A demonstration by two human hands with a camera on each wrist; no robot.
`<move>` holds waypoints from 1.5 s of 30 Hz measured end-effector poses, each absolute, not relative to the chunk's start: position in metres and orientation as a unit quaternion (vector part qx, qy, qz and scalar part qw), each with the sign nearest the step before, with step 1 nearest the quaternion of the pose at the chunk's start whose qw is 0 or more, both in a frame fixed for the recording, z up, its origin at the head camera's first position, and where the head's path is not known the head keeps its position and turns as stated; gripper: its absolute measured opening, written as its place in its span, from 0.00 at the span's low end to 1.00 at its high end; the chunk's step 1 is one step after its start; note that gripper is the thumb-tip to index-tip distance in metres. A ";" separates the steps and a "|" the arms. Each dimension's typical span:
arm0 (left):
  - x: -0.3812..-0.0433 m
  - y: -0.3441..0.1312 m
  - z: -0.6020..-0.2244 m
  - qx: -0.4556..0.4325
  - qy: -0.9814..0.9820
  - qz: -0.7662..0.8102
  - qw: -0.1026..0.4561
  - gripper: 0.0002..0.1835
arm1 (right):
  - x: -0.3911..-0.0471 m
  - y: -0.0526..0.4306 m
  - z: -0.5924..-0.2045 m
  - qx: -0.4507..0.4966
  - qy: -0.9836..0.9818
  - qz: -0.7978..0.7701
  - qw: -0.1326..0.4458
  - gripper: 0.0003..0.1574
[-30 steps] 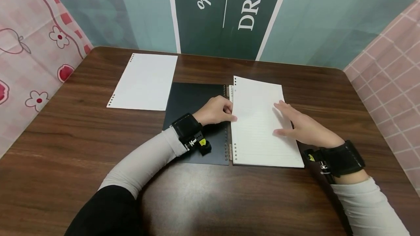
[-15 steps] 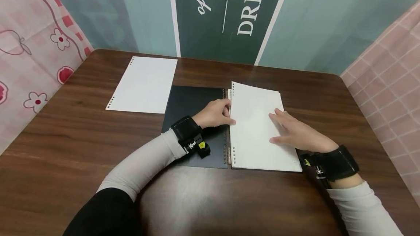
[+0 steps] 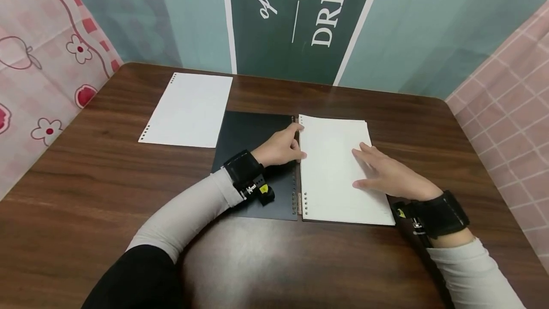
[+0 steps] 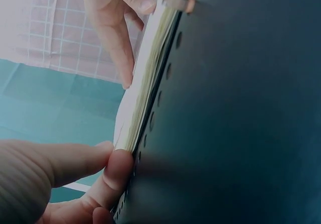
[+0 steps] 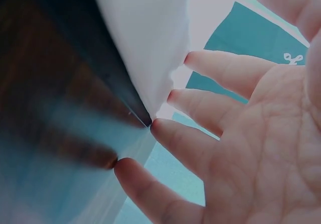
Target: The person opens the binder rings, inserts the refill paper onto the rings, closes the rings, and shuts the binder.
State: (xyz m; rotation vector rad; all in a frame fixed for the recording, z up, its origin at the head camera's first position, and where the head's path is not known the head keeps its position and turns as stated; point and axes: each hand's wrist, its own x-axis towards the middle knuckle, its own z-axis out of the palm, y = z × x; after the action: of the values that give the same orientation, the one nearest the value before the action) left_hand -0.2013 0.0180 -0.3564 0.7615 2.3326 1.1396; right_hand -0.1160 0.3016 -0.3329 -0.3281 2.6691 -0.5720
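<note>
A black loose-leaf binder (image 3: 257, 130) lies spread on the table, its left cover bare. A white hole-punched sheet (image 3: 332, 185) rests on the page stack at its right. My left hand (image 3: 280, 147) holds the sheet's punched edge, thumb and forefinger on it. Those fingertips sit at the edge of the page stack (image 4: 143, 103) in the left wrist view. My right hand (image 3: 388, 170) has its fingers spread over the sheet's right side. In the right wrist view, straight fingers (image 5: 185, 143) reach the edges of paper and cover.
Another punched white sheet (image 3: 188, 108) lies at the back left of the brown wooden table (image 3: 98, 170), against the black cover. Metal binder rings (image 3: 299, 201) stand at the spine. A teal printed backdrop (image 3: 193, 23) rises behind the table.
The top sheet has turned straighter and its upper edge has come down, lining up with the stack. My left forefinger has stretched toward its upper corner. My right hand has shifted slightly left.
</note>
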 end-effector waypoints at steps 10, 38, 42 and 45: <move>-0.201 0.018 -0.357 0.292 0.843 0.399 0.214 0.30 | -0.112 0.300 -0.333 -0.114 0.954 -0.199 0.193 0.60; -0.238 0.040 -0.333 0.336 0.931 0.141 -0.004 0.19 | -0.109 0.299 -0.330 -0.121 0.957 -0.190 0.181 0.58; -0.240 0.043 -0.333 0.335 0.933 0.133 0.004 0.18 | -0.109 0.299 -0.330 -0.119 0.958 -0.188 0.182 0.57; -0.241 0.046 -0.333 0.335 0.934 0.124 0.012 0.19 | -0.109 0.299 -0.330 -0.114 0.957 -0.190 0.185 0.57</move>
State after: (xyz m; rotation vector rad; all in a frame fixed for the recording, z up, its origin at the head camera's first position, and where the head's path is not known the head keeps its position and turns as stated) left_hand -0.2409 0.0460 -0.3332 1.0458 2.9118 0.3860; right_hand -0.1091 0.2986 -0.3298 -0.3223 2.6983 -0.5341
